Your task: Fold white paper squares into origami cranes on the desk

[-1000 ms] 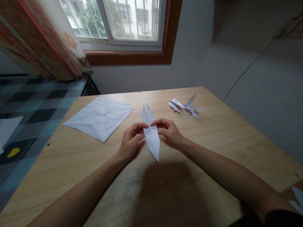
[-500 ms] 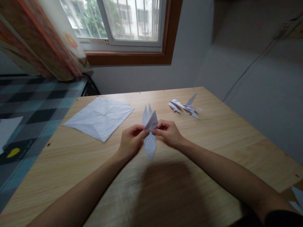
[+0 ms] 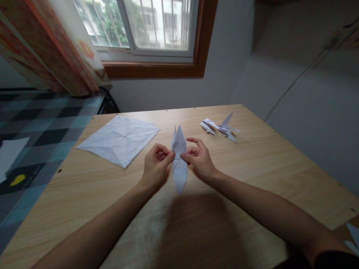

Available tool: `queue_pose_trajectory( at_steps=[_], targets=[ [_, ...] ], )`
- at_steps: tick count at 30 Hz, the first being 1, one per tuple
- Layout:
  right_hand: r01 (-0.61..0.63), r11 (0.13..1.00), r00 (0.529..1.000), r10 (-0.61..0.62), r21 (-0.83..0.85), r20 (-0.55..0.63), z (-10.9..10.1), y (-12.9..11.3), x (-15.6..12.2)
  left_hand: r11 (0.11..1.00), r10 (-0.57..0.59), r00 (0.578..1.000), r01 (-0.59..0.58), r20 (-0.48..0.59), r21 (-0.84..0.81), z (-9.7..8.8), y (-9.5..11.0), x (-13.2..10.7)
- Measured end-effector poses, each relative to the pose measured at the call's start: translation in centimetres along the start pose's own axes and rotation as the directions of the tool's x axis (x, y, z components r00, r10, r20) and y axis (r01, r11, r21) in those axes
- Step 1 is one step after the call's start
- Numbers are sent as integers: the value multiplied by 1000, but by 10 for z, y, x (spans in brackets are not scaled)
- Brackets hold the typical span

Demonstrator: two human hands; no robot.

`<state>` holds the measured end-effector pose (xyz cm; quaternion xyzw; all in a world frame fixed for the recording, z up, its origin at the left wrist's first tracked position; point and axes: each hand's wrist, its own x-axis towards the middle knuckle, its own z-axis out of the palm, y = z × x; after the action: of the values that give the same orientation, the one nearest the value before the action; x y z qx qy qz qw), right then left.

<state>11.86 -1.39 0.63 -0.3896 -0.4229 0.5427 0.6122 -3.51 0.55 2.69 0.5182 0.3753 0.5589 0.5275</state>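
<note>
A white folded paper piece (image 3: 180,175) is held upright above the middle of the table, with pointed flaps at its top and one long point hanging down. My left hand (image 3: 157,162) pinches its left edge at mid-height between thumb and fingers. On the opposite edge, my right hand (image 3: 200,157) grips it with the thumb in front, the index finger bent and raised away from the paper. The fingertips behind the paper are hidden.
A creased white paper sheet (image 3: 117,142) lies flat on the wooden table (image 3: 126,228) at the left. Folded paper pieces (image 3: 220,127) rest at the back right. Beyond the table's left edge is a checked cloth surface (image 3: 53,119) with a paper (image 3: 12,155).
The folded paper's top flap has swung upright and now lines up with the lower point. My right index finger has lifted off the paper.
</note>
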Motion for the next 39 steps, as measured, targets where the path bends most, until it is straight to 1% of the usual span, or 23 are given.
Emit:
queue_pose_trajectory(
  at_steps=[3, 5, 9, 11, 13, 17, 19, 22, 24, 29, 33, 37, 39],
  targets=[
    [-31, 999, 1000, 31, -21, 1, 0, -1, 0, 1000, 18, 997, -18, 75, -1, -1, -1, -1],
    [-26, 999, 1000, 26, -34, 6, -1, 0, 0, 1000, 0, 990, -1, 139, 10, -2, -3, -4],
    [-18, 999, 999, 19, -33, 35, -4, 2, 1, 989, -138, 956, 146, 259, -12, -4, -7, -9],
    [-30, 999, 999, 32, -39, 44, -5, 2, 2, 977, -190, 941, 209, 280, -38, -5, -8, -10],
    [-51, 998, 997, 53, -43, 50, -5, 1, 2, 971, -213, 938, 233, 273, -46, -5, -7, -9],
    [-102, 995, 989, 104, -15, 106, -6, -2, 1, 971, -227, 938, 240, 262, -18, -4, -3, -8],
    [-121, 993, 986, 121, 0, 114, -7, -1, 1, 973, -211, 946, 227, 248, -35, -2, -2, -9],
    [-132, 991, 987, 132, -2, 90, -10, 1, 2, 980, -158, 967, 178, 198, -85, 1, -2, -9],
    [-138, 990, 986, 138, -6, 94, -10, 2, 2, 981, -145, 976, 163, 164, -102, 2, -2, -7],
    [-170, 985, 976, 168, 8, 138, -6, 2, 0, 971, -215, 974, 222, 78, -90, -2, -2, -2],
    [-177, 984, 974, 175, 4, 141, -3, 0, -3, 970, -237, 967, 241, 97, -40, -4, -2, -1],
    [-148, 989, 983, 147, -1, 113, -3, -3, -4, 959, -266, 957, 275, 112, -69, -5, -7, 0],
    [-146, 989, 985, 146, -3, 97, -3, -3, -4, 961, -257, 959, 267, 121, -76, -5, -8, 0]
  ],
)
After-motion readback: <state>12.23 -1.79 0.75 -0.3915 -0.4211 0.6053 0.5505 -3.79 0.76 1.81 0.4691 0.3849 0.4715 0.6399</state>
